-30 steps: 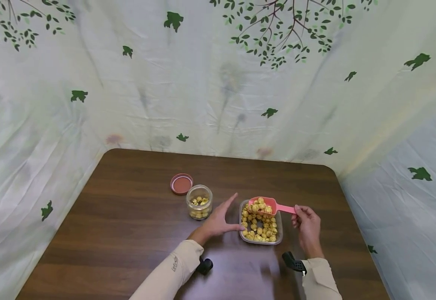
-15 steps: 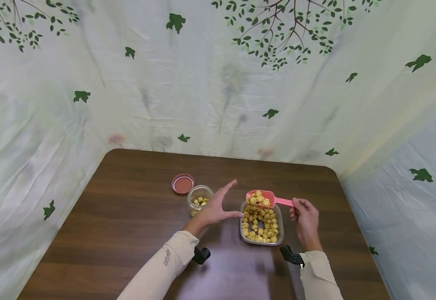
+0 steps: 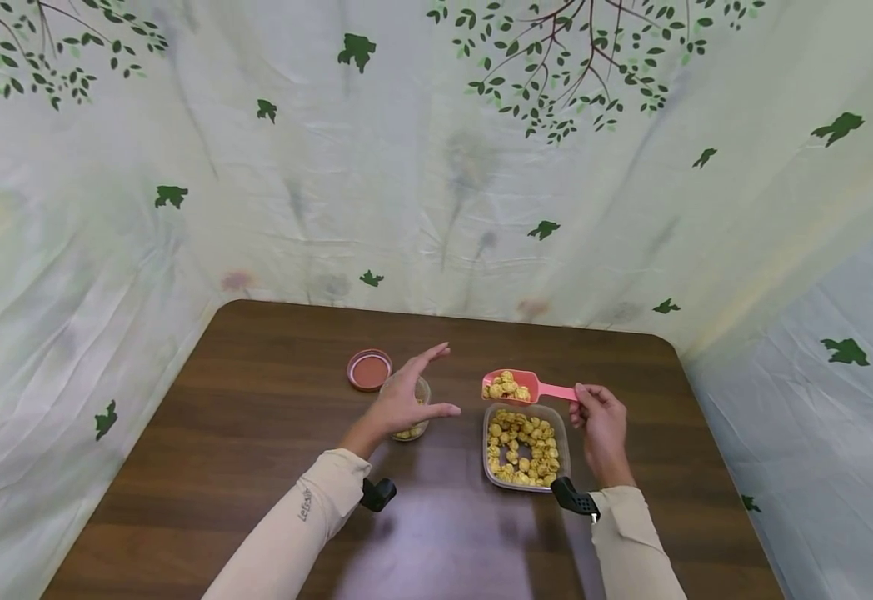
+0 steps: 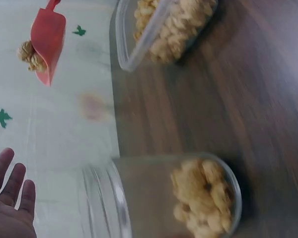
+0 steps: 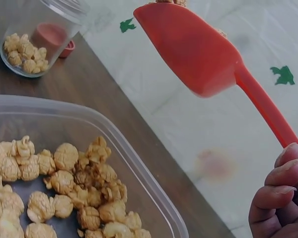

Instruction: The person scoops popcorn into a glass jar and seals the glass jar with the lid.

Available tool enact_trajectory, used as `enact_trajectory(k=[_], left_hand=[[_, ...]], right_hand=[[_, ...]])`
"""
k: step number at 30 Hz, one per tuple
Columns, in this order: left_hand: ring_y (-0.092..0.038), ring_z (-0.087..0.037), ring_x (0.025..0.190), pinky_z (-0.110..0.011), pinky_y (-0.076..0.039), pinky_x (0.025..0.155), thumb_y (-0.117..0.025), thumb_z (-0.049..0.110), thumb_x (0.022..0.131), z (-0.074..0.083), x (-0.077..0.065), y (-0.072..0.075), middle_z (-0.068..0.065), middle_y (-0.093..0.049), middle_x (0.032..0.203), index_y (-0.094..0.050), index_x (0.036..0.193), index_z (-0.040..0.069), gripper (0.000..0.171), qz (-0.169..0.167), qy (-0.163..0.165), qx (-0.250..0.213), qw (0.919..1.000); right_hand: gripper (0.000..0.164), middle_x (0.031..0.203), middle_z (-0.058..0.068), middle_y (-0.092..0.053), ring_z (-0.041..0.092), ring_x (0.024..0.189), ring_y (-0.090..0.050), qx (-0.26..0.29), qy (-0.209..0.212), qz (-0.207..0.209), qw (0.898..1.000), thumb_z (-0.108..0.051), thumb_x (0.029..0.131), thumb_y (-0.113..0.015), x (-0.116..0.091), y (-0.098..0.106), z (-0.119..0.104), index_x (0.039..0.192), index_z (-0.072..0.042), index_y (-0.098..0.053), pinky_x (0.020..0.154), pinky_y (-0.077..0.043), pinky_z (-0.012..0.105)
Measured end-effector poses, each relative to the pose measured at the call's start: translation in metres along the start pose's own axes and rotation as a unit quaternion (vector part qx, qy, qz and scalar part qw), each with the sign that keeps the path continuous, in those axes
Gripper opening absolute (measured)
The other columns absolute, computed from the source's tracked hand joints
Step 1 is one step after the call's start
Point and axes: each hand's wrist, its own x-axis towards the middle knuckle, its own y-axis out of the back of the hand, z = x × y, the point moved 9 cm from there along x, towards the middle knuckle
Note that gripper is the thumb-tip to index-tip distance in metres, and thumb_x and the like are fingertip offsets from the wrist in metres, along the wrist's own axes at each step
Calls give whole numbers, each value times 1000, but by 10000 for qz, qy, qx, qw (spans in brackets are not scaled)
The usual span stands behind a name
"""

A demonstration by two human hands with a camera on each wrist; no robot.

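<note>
Red plastic scoop (image 3: pixel 533 387), loaded with golden popcorn (image 3: pixel 507 386), hangs right of the head frame's centre; our right grip (image 3: pixel 603 425) pinches its handle. Below it in the frame we see a squarish clear plastic tub (image 5: pixel 131 171) holding more popcorn. Our left grip (image 3: pixel 399 407), spread wide, holds nothing beside a clear glass jar (image 4: pixel 149 198); upper left of that, a round red lid (image 3: pixel 370 370) lies on the brown wooden desk (image 3: pixel 256 450).

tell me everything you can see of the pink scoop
The scoop is pinkish red and looks like plastic: a rounded bowl on a slim handle. The right hand grips the handle's end. It is in the air, higher than the clear container, opening up, its tip toward the person's left. Popcorn pieces lie in the bowl; nothing else visibly touches it.
</note>
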Motion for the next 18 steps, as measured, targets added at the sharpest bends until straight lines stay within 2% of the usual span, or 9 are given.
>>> enact_trajectory(k=[3,8,15,18], left_hand=[[-40,-30,133,-52,-31,108,-86,25,72,-7,-4,7,-9,-47,144,-37,148,13,91,54,-21,66,10000],[-40,-30,133,-52,-32,108,-86,27,71,-23,-12,17,-11,-47,143,-44,144,13,85,203,134,39,9997],[-49,-34,121,-54,-38,103,-88,20,69,-46,-24,30,-16,-51,136,-49,139,11,80,559,254,-178,9980],[-46,-36,125,-54,-35,106,-88,19,68,-55,-27,34,-18,-51,137,-50,137,10,80,686,336,-255,9968]], right_hand=[[14,62,0,-58,8,51,-50,-15,53,-30,10000,-13,98,-57,2,-5,0,86,-7,-59,49,-45,20],[14,61,-1,-57,8,51,-49,11,56,-108,9999,-13,98,-56,4,-16,2,86,-7,-58,48,-43,18],[15,59,-1,-56,7,49,-49,83,61,-117,9999,-10,98,-56,5,-29,5,84,-7,-58,46,-44,19],[14,59,-1,-56,7,49,-49,125,39,-121,9998,-11,97,-57,5,-32,7,84,-6,-57,47,-44,19]])
